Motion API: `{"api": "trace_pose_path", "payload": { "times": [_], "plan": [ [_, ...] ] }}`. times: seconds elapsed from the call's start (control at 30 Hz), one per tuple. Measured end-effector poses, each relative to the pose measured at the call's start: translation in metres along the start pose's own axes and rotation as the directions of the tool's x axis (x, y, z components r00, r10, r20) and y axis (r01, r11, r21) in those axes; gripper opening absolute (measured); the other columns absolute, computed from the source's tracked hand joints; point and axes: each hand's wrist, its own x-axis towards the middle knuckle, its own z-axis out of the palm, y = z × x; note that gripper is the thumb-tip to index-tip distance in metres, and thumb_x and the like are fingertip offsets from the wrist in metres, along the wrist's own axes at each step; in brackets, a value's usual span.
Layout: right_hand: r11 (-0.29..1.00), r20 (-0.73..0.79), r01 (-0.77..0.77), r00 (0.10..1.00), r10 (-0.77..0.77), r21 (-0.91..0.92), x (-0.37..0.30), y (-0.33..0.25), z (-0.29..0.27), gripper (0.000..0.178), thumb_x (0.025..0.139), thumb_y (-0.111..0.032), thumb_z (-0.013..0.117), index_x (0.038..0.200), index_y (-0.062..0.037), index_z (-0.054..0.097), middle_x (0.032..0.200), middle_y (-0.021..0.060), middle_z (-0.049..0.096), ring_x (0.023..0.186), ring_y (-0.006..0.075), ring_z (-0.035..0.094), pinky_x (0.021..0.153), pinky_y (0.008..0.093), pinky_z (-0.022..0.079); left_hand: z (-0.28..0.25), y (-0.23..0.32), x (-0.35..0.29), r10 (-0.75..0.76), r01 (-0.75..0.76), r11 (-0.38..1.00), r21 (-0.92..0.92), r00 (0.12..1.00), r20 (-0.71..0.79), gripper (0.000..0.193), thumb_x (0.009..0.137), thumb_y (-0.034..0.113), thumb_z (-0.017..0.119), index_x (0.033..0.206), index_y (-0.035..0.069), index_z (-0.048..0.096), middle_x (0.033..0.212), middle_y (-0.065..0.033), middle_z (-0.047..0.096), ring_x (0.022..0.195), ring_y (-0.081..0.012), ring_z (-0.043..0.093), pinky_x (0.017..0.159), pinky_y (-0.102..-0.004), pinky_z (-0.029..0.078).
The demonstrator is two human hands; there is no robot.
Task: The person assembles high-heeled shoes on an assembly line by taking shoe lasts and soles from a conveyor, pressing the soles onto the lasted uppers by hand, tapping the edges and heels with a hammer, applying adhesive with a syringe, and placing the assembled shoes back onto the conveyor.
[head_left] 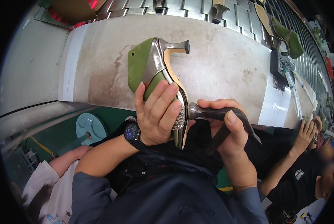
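Observation:
My left hand [157, 114] is wrapped round a high-heeled shoe [158, 56] with a green shoe last [139, 63] inside it. The shoe lies on its side, its silvery heel pointing right and its toe toward me. Silver, sparkling trim shows at the forefoot beside my fingertips. In my right hand [232, 128] is a shoemaker's hammer [219, 114], dark, with a round face and a pointed tail. The hammer's face is against or very close to the sole near the toe; I cannot tell whether it touches. My fingers curl round the hammer by its head.
A pale worktable [219, 67] spans the front. Beyond it runs a metal slat conveyor [193, 9] carrying more shoes, one on a green last [288, 37]. A black block [278, 67] and brushes [294, 91] lie at the right. A co-worker's hand [305, 136] is at far right; a blue stool [90, 127] stands left.

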Motion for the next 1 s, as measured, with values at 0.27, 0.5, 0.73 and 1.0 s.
{"api": "trace_pose_path", "payload": {
  "times": [0.27,0.5,0.73,1.0],
  "plan": [
    [0.993,0.067,-0.104,0.992,0.107,-0.048,0.026,-0.029,0.006,0.034,0.095,-0.018,0.062,0.116,0.0087,0.064,0.120,0.0297,0.072,0.112,0.0325,0.071,0.103,0.0427,0.055,0.000,-0.004,-0.002,-0.002,0.003,1.000,0.024,1.000,-0.004,0.051,0.102,0.041,0.065,0.140,0.011,0.047,0.140,-0.0131,0.061,0.132,-0.0321,0.060,0.118,-0.0649,0.032],
    [0.814,0.350,0.119,0.931,0.108,-0.568,0.057,-0.062,0.017,0.046,0.080,-0.033,0.081,0.099,0.0087,0.071,0.102,0.0300,0.075,0.098,0.0402,0.075,0.092,0.0461,0.060,0.001,-0.003,-0.003,-0.014,0.014,1.000,0.001,1.000,0.001,0.042,0.103,0.025,0.062,0.140,0.010,0.046,0.140,-0.0138,0.063,0.129,-0.0308,0.063,0.118,-0.0646,0.032],
    [0.657,0.595,0.455,0.803,-0.013,-0.600,0.051,-0.064,0.025,0.040,0.083,-0.029,0.083,0.097,0.0068,0.073,0.101,0.0289,0.075,0.097,0.0428,0.076,0.087,0.0481,0.062,-0.004,-0.002,0.001,-0.038,0.039,0.999,-0.027,0.999,0.031,0.036,0.104,0.014,0.058,0.138,0.009,0.046,0.140,-0.0141,0.064,0.129,-0.0302,0.063,0.118,-0.0644,0.031],
    [0.657,0.498,0.397,0.866,-0.037,-0.641,0.025,-0.052,0.033,0.034,0.082,-0.020,0.084,0.099,0.0060,0.071,0.103,0.0266,0.075,0.097,0.0380,0.076,0.087,0.0442,0.062,-0.004,0.000,0.002,-0.071,0.072,0.997,-0.035,0.997,0.015,0.034,0.104,0.015,0.057,0.136,0.009,0.047,0.139,-0.0133,0.065,0.129,-0.0299,0.063,0.119,-0.0633,0.031]
  ]
}}
